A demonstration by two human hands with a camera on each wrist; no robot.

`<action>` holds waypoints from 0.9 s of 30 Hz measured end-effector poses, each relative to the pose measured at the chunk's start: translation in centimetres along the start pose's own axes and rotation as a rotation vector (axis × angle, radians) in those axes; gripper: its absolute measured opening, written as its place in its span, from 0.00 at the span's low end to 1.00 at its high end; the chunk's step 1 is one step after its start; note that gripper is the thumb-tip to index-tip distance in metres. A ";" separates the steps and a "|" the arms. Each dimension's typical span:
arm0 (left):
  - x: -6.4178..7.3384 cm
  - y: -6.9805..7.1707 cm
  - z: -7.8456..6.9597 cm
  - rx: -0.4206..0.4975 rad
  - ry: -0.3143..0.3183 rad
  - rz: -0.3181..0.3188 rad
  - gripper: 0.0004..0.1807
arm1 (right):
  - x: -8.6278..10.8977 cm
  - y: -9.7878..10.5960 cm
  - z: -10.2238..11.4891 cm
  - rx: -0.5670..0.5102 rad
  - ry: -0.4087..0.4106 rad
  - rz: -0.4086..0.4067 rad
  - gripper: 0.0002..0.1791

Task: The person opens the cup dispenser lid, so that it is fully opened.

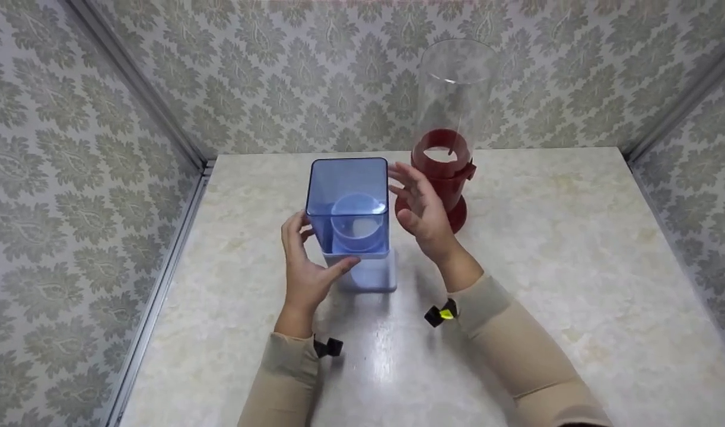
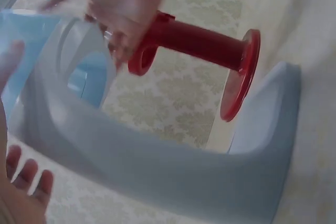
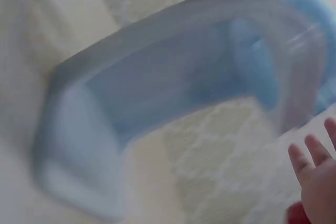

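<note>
Beige sleeve [image 1: 531, 350] nearest. Blue container [image 1: 339, 193] on pale stand [image 1: 377, 276], desk [image 1: 552, 261], between hands. Left hand [image 1: 309, 276] cupped at side, grip unclear; right hand [image 1: 425, 216] spread wide. Risk: off-centre push tips container; stray right knuckles knock red stand [image 1: 448, 190].

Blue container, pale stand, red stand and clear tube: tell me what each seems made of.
Blue container: probably tinted, glossy plastic; see-through walls with bright glints.
Pale stand: likely smooth, opaque plastic, with soft sheen along its curve.
Red stand: probably opaque plastic, glossy highlights.
Clear tube: glass or plastic; transparent, with a glint.
</note>
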State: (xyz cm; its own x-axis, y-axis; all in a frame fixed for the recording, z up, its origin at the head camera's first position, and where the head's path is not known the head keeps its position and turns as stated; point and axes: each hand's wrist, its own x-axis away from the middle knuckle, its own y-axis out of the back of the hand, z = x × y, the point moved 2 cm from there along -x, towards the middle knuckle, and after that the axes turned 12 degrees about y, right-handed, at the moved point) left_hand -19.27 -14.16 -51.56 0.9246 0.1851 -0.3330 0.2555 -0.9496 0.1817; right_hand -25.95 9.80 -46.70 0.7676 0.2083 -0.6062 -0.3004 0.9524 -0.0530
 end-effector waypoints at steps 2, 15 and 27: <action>-1.1 0.4 0.7 0.037 0.076 0.149 0.79 | -1.2 -0.9 1.5 0.065 0.064 0.049 0.86; -1.9 -0.2 3.9 0.345 0.160 0.347 0.73 | -1.0 -4.3 0.2 0.098 -0.094 0.204 0.81; -2.6 -1.8 3.9 0.291 0.102 0.251 0.76 | -1.0 -4.7 0.5 0.025 -0.049 -0.040 0.86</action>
State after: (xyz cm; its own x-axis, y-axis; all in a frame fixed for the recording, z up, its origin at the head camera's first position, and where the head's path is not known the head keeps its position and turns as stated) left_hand -23.26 -13.97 -54.60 0.9752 -0.0513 -0.2151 -0.0590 -0.9978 -0.0296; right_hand -25.04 5.24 -45.51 0.8057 0.1804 -0.5642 -0.2553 0.9652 -0.0560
